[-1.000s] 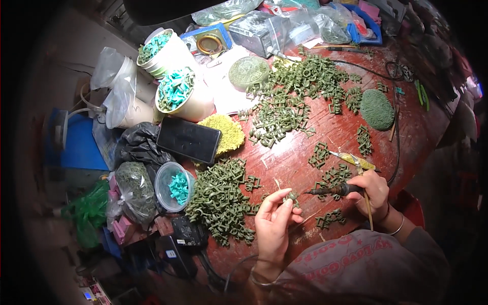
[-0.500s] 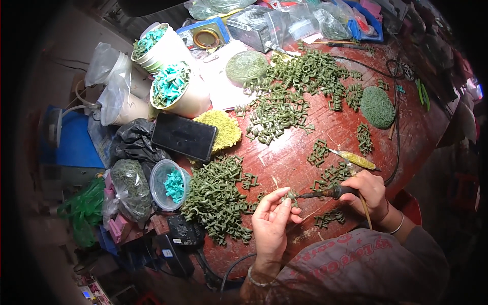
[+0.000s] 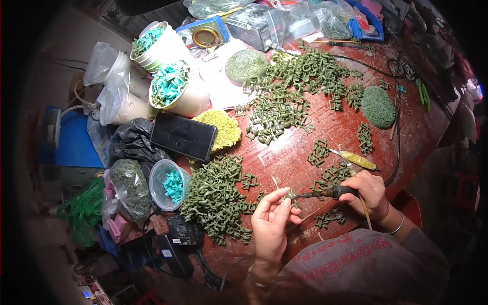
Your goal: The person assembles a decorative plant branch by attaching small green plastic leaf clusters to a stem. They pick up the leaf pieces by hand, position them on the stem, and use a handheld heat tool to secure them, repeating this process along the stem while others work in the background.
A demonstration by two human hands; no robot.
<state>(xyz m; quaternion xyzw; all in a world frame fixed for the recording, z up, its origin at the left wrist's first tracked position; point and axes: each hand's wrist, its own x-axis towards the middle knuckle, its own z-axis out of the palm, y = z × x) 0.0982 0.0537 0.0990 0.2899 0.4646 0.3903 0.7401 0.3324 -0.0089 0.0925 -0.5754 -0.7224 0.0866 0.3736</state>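
My left hand [image 3: 271, 219] pinches a small green wax-like piece [image 3: 292, 194] between thumb and fingertips. In my right hand [image 3: 370, 195] is a soldering iron [image 3: 330, 192] with a dark handle, its thin tip pointing left and meeting or nearly meeting that piece. A thin tan stick [image 3: 365, 209] also passes through the right hand's grip. Just beyond that hand lies a yellow-handled pointed tool [image 3: 358, 159]. Small green pieces [image 3: 333, 175] lie scattered near both hands, and a large heap of them [image 3: 216, 198] sits left of my left hand.
More green pieces [image 3: 277, 114] cover the far middle of the red table [image 3: 274, 168]. A phone [image 3: 183, 136] leans on a yellow sponge-like block [image 3: 223, 131]. White cups [image 3: 190, 99] and a clear tub [image 3: 161, 203] hold turquoise bits. A black cable [image 3: 398, 132] runs along the right.
The soldering iron's tip has shifted slightly left, toward the green piece. Both hands keep their grips and stay nearly in place.
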